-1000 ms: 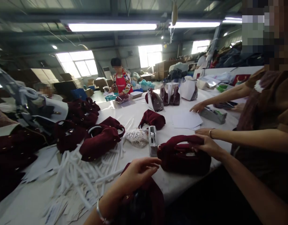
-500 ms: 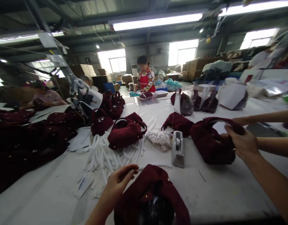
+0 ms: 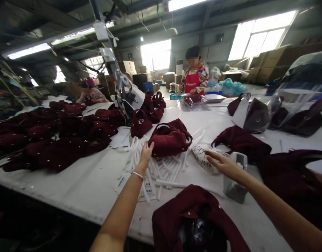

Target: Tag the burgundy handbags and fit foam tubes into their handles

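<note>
My left hand [image 3: 145, 155] is at the left end of a maroon handbag [image 3: 169, 141], its thumb on the front corner and its fingers along the side. The handbag lies on a heap of white tubes [image 3: 140, 164]. My right hand [image 3: 220, 162] is stretched out, palm down, over a plastic-wrapped bundle [image 3: 202, 159] with black handwriting on it; nothing is in its fingers. Just beyond the right wrist stands a grey tape dispenser [image 3: 236, 192]. Closest to me lies another maroon bag [image 3: 171, 217], with shiny black plastic in its opening.
A large pile of maroon bags [image 3: 56, 147] covers the table's left side. Further maroon bags [image 3: 242, 141] lie to the right, some in clear plastic [image 3: 257, 115]. A metal post [image 3: 111, 59] rises behind. Across the table stands a person in a red apron [image 3: 193, 82].
My right hand has let go of the right-hand handbag and moved left over the wrapped bundle. My left hand has reached forward to the middle handbag. The view has turned left.
</note>
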`<state>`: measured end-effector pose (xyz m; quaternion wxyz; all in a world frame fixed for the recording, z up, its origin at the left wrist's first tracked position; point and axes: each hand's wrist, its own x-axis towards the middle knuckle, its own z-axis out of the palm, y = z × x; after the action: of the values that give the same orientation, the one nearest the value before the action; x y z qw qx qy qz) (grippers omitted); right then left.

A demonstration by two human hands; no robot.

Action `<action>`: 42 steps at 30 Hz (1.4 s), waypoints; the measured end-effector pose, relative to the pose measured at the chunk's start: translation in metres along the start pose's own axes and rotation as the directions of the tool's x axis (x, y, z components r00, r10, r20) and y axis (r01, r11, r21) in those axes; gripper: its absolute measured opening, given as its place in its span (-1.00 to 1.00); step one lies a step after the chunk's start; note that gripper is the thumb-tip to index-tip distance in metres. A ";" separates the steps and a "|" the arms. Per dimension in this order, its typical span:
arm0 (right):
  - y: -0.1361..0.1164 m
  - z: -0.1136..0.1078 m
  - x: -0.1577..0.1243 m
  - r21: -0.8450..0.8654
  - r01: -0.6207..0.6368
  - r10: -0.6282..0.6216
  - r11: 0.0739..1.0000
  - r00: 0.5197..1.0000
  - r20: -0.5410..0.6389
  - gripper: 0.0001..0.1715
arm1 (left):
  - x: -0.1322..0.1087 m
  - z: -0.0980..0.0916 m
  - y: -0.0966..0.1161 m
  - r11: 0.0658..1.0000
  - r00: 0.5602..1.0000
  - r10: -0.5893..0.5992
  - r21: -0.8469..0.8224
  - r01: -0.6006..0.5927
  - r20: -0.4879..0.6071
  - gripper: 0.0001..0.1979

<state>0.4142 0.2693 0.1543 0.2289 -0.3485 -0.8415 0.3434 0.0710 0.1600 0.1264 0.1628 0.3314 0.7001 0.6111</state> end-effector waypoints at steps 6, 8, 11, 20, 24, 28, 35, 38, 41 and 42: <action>0.020 0.035 -0.031 0.118 -0.062 0.038 0.991 0.980 0.193 -0.33 | -0.091 -0.025 -0.002 0.989 0.971 0.117 0.067 -0.134 0.210 -0.60; 0.023 0.039 -0.072 0.171 -0.149 0.113 0.974 0.973 0.202 -0.34 | -0.142 -0.049 -0.002 0.989 0.926 0.102 0.063 -0.133 0.363 -0.64; 0.020 0.060 -0.127 0.260 -0.206 0.163 0.943 0.971 0.176 -0.25 | -0.201 -0.073 -0.005 0.994 0.848 -0.100 0.018 0.106 0.520 -0.58; -0.013 0.126 -0.161 0.194 -0.090 0.150 0.977 0.935 -0.321 -0.39 | -0.200 -0.046 0.006 0.994 0.795 -0.104 0.029 0.108 0.598 -0.57; -0.035 0.119 -0.177 0.002 0.092 -0.074 0.996 0.821 -0.566 -0.77 | -0.187 -0.040 0.028 0.993 0.767 -0.001 0.088 -0.073 0.642 -0.55; -0.049 0.114 -0.190 -0.161 0.321 -0.355 0.933 0.888 -0.291 -0.84 | -0.180 -0.028 0.037 0.992 0.616 0.020 0.060 -0.110 0.787 -0.23; -0.055 0.106 -0.179 -0.294 0.283 -0.307 0.913 0.951 -0.037 -0.76 | -0.177 -0.006 0.034 0.997 0.418 -0.027 -0.007 0.080 0.908 -0.06; -0.055 0.110 -0.180 -0.272 0.277 -0.302 0.921 0.952 -0.052 -0.82 | -0.182 -0.004 0.033 0.996 0.425 0.032 -0.064 0.062 0.905 -0.14; -0.054 0.122 -0.188 -0.173 0.288 -0.316 0.942 0.935 -0.161 -0.91 | -0.190 -0.002 0.025 0.998 0.479 0.046 -0.025 -0.051 0.877 -0.17; -0.054 0.126 -0.190 -0.114 0.282 -0.301 0.953 0.927 -0.224 -0.92 | -0.193 -0.001 0.021 0.995 0.513 0.045 0.008 -0.102 0.857 -0.17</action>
<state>0.4360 0.0470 0.0830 0.3630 -0.2670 -0.8633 0.2273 0.2166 0.0320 0.1131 0.4502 0.6230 0.5321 0.3550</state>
